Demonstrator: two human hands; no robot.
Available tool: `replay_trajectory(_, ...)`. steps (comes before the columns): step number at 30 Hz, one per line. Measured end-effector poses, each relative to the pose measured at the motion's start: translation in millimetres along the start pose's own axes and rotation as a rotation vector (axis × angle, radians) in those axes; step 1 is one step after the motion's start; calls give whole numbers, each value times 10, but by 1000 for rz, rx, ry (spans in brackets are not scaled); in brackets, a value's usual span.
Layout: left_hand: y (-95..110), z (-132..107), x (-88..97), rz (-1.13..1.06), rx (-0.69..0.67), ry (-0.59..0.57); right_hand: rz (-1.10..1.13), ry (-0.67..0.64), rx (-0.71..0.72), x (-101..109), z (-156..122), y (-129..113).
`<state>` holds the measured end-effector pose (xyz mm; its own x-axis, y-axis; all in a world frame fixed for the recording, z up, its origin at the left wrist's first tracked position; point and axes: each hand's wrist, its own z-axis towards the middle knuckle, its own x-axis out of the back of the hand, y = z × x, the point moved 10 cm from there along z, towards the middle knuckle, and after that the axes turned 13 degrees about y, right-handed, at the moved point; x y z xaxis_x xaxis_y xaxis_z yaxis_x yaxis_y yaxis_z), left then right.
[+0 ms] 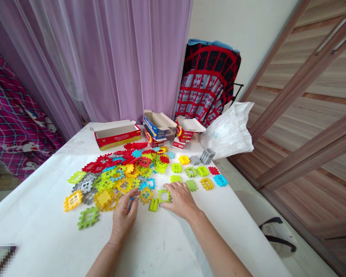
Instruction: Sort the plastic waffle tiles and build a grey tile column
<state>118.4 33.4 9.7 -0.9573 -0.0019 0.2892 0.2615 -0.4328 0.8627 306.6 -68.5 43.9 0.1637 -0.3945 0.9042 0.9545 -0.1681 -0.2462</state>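
Observation:
My right hand [180,199] is closed on a light-green square building piece [160,196] with an open middle, thumb at its near edge and fingers at its far edge. Just left of that piece lies a green folded or tube-like piece [153,205]. My left hand [124,211] has its fingers curled at the near edge of a big heap of toothed plastic building pieces [103,197]. A small bluish-grey bit shows between its thumb and fingers; I cannot make out what it is. A green window-shaped piece [88,218] lies to the left, apart from the heap.
Sorted pieces lie at the right, among them a yellow one [207,184], a blue one [220,180] and a grey stack [207,156]. Behind stand an open red box [117,137], a blue box [155,129], more red boxes [184,132] and a white plastic bag [229,132].

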Motion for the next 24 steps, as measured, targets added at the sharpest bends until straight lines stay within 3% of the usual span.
replay_trajectory(3,-8,-7,-3,7,13,-8,6,66,-85,15,-137,59)
replay_trajectory(12,-59,-9,-4,18,34,-14,121,168,-131,-15,-325,132)
replay_trajectory(17,-66,-5,2,3,39,-4,122,375,-121,158,-393,203)
replay_trajectory(20,-56,3,8,-1,39,0,64,562,-177,364,-423,445)
replay_trajectory(24,-59,7,-6,3,23,-24,-44,723,-359,566,-411,967)
